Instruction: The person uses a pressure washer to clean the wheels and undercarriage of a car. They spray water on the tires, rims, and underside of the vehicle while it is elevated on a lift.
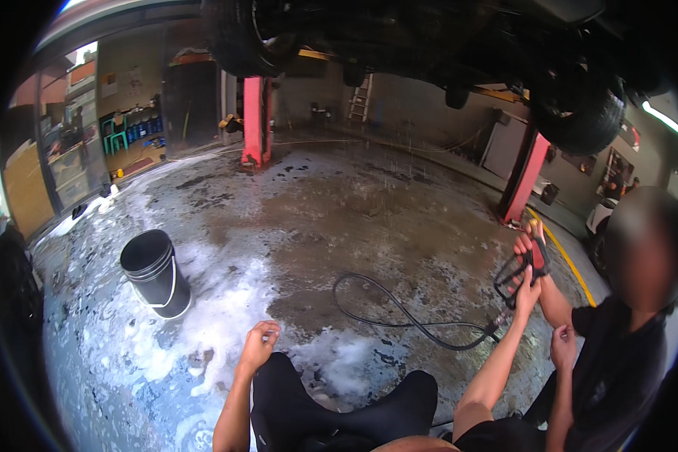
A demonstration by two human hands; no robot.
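Observation:
A red and black spray gun [537,260] is up at the right, its black trigger guard facing left. My right hand [531,288] is closed on the lower part of its grip. A co-worker's hand [523,245] is also at the gun, just above mine, so two people touch it together. From below the gun a black hose [422,324] runs onto the wet floor and forms a loop. My left hand [261,343] is held above my left knee, its fingers loosely bent and holding nothing.
On the foamy floor at the left stands a black bucket [154,273] with a white handle. Overhead is a raised vehicle [399,45] between two red lift posts [255,120]. The co-worker [618,361] is close at my right. White foam [226,331] covers the floor at left.

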